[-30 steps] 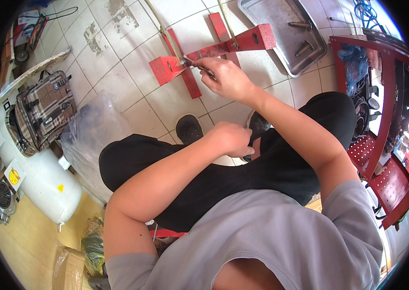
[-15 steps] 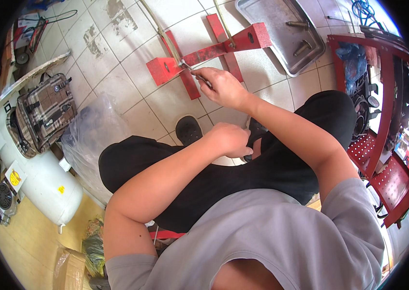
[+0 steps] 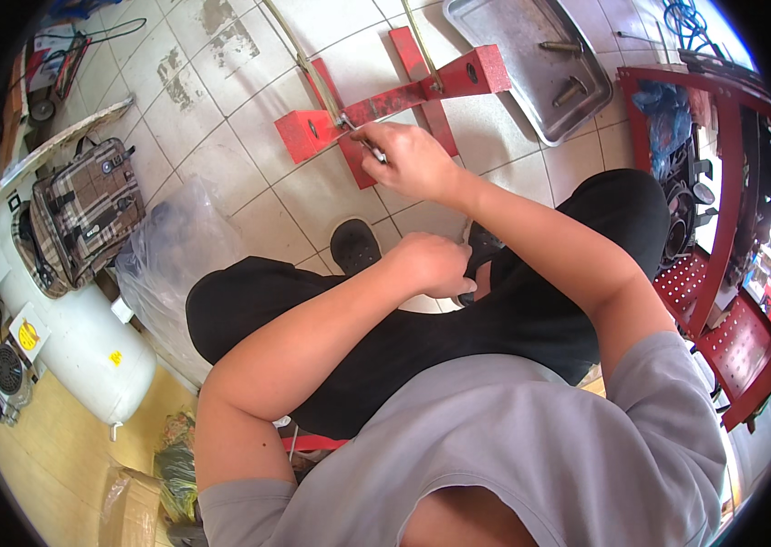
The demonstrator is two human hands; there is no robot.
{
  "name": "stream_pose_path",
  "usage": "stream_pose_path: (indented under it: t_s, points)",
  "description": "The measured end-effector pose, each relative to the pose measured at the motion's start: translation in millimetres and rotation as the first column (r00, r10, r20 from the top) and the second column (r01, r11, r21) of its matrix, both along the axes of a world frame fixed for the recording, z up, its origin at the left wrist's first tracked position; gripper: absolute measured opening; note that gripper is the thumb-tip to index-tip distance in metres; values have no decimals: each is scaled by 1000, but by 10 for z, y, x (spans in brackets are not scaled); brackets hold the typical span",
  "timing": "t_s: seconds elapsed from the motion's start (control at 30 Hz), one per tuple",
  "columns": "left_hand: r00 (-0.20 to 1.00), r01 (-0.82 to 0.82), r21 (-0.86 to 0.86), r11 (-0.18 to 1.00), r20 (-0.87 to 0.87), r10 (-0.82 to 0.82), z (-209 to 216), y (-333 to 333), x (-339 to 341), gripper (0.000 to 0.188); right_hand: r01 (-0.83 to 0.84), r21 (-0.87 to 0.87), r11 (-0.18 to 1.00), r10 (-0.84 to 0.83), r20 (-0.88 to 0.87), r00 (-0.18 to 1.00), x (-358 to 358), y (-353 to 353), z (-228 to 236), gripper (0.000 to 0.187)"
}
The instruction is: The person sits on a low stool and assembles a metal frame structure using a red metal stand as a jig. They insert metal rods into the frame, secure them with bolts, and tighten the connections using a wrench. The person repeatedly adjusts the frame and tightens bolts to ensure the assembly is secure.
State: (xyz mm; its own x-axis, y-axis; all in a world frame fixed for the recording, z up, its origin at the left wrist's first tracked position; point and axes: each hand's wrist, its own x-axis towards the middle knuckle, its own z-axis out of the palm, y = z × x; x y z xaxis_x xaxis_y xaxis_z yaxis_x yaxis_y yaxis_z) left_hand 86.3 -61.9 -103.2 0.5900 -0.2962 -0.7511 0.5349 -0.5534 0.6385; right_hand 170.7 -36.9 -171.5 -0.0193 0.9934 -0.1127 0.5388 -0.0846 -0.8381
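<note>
right hand (image 3: 413, 159) has drawn nearer along the red frame (image 3: 403, 96).

1. Red cross-shaped stand (image 3: 403, 96): painted metal, matt, paint looks scuffed.
2. Tray (image 3: 531, 46) at 1 o'clock: bare grey metal, dull sheen.
3. Floor tiles (image 3: 212, 118): glazed ceramic, smooth, stained patches.
4. Bag (image 3: 166, 251) at 9 o'clock: clear, crinkled plastic.
5. Backpack (image 3: 84, 214): woven plaid cloth.
6. Tank (image 3: 75, 337): glossy white, probably painted metal.
</note>
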Motion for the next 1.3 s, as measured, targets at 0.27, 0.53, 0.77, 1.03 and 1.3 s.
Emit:
stream_pose_path:
  t_s: [0.27, 0.53, 0.77, 1.03, 1.3]
  points:
    - [1000, 1, 1, 1000, -9, -1, -5, 19, -9, 51, -86, -5, 996, 86, 18, 996, 190, 450, 169, 19]
    - [996, -40, -10, 999, -76, 39, 82, 68, 37, 45, -218, -190, 957, 213, -46, 976, 273, 966, 215, 20]
    - [998, -25, -3, 1000, -59, 25, 61, 47, 26, 45, -107, -342, 934, -10, -324, 946, 293, 1166, -136, 28]
    - [997, -19, -19, 1000, -72, 17, 66, 46, 13, 45, 67, -380, 923, -215, -361, 908, 250, 1222, -714, 35]
    - [999, -2, -23, 1000, -41, 1, 27, 8, -16, 50, 174, -688, 705, -413, -199, 889, 138, 1183, -964, 41]
